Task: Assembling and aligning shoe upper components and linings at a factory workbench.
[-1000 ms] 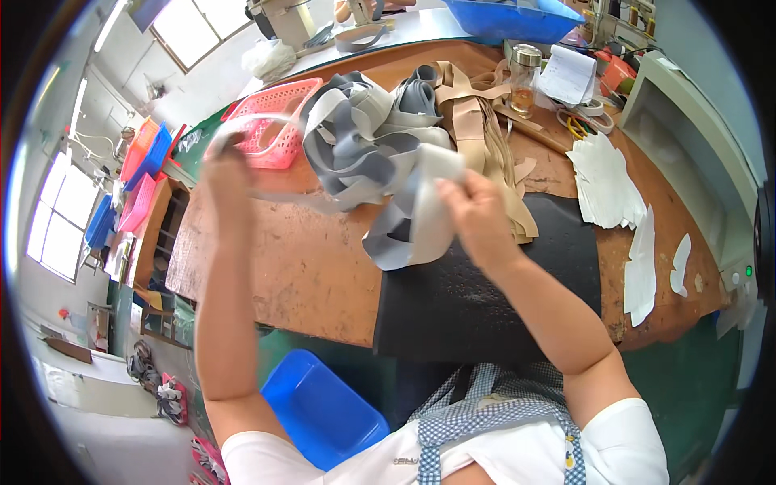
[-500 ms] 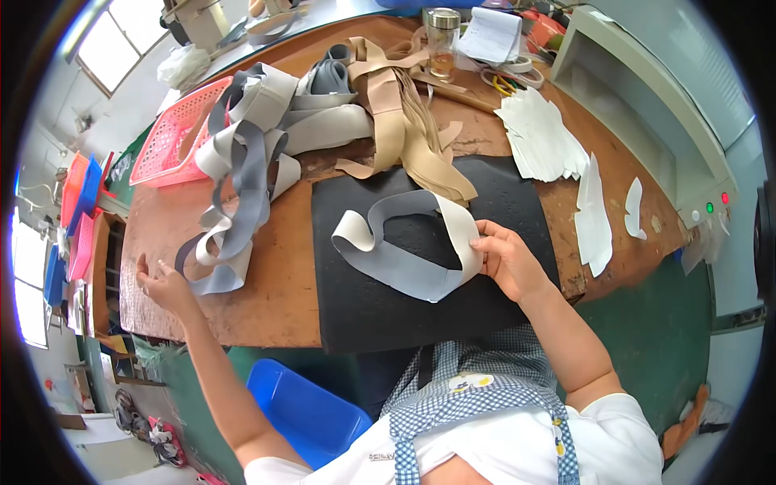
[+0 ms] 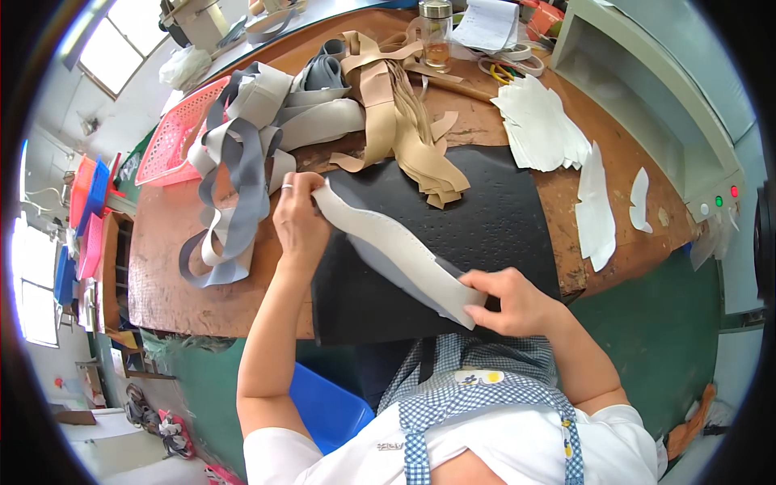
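A curved strip of fabric-like material (image 3: 396, 244), off-white on one face and grey-blue on the other, stretches over the black mat (image 3: 453, 194). My left hand (image 3: 301, 217) pinches its far left end, and my right hand (image 3: 509, 302) grips the near right end between thumb and fingers. The strip slants down to the right, its white face up, with part of the grey-blue side showing beneath. To the left of my left hand lies a looping chain of similar grey and white strips (image 3: 242, 174). A bundle of tan strips (image 3: 396, 129) rests across the mat's far edge.
A pink basket (image 3: 174, 141) stands at the far left of the brown table. White cut pieces (image 3: 541, 125) lie right of the mat, near a grey machine housing (image 3: 647, 121) with lit buttons. A lidded glass jar (image 3: 436, 36) is at the back; a blue stool (image 3: 327, 408) stands below.
My left hand has come from beside the chain to the strip and taken its other end. The looped strip is now drawn out lengthwise, and my right hand has moved slightly nearer me.
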{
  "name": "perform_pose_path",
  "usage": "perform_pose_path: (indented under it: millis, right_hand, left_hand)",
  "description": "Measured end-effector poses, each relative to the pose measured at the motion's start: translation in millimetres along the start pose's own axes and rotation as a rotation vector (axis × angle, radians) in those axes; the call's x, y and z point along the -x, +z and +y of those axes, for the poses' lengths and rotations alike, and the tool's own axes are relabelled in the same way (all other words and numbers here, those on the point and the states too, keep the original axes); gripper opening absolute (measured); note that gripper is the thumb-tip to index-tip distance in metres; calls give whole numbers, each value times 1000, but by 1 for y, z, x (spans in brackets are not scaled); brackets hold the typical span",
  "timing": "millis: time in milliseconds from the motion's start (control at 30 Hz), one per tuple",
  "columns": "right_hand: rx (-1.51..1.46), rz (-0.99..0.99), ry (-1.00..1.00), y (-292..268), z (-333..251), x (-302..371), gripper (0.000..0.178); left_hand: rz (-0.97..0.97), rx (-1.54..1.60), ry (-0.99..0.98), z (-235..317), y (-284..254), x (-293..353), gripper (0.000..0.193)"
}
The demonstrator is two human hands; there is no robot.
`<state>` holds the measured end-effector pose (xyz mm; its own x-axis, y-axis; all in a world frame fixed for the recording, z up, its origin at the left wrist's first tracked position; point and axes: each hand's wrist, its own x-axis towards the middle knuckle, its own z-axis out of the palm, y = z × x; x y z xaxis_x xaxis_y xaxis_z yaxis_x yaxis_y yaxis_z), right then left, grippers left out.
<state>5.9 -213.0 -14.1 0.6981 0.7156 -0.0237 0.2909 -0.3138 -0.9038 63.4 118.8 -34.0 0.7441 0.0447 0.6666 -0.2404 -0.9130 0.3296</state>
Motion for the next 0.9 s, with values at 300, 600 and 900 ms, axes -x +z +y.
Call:
perform_pose_path:
  millis: [300,600,900]
  right_hand:
    - [351,154,-368,24,-5,-10,24]
    - [1055,205,-528,56,-22,-73,16]
    - [1094,199,-501,67,-13,-88,16]
  left_hand:
    - [219,43,22,-3,-37,-14,30]
    - [-46,1232,-678,-107,2,-9,23]
    - [-129,1586,-937,-171,49,11,23]
